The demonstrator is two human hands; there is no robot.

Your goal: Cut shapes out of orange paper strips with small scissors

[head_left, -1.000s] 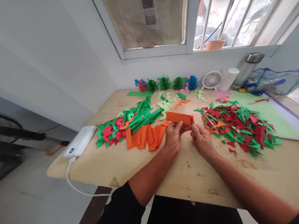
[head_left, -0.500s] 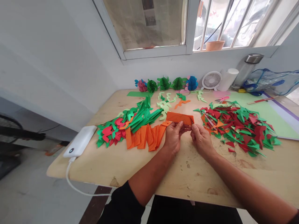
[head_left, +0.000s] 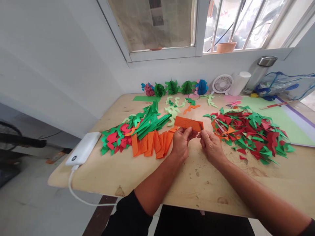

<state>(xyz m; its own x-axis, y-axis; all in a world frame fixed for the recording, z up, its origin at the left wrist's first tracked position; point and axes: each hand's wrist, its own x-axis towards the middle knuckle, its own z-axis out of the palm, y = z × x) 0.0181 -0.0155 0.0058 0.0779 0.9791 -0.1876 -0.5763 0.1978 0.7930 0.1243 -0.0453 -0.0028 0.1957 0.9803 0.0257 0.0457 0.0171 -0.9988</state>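
My left hand (head_left: 182, 139) grips a folded orange paper strip (head_left: 188, 123) with drawn curved lines, thumb on top. At the strip's right end, my right hand (head_left: 210, 144) is closed in a pinch; what its fingers hold is too small to make out. Left of my hands lie several folded orange strips (head_left: 149, 144), overlapping in a row. Behind them are folded green strips (head_left: 150, 123). Red and green cut shapes (head_left: 118, 139) lie at the far left of these. A heap of red, green and orange scraps (head_left: 256, 134) spreads to the right of my right hand.
A white power bank (head_left: 83, 149) with a cable sits at the table's left edge. Paper figures (head_left: 172, 87) line the wall, beside a small fan (head_left: 222, 84), a white cylinder (head_left: 241, 82) and a bottle (head_left: 259, 73). A green sheet (head_left: 270, 113) lies at the right.
Both hands stay at the orange strip, with only slight finger movement at its right end. The whole view has shifted slightly.
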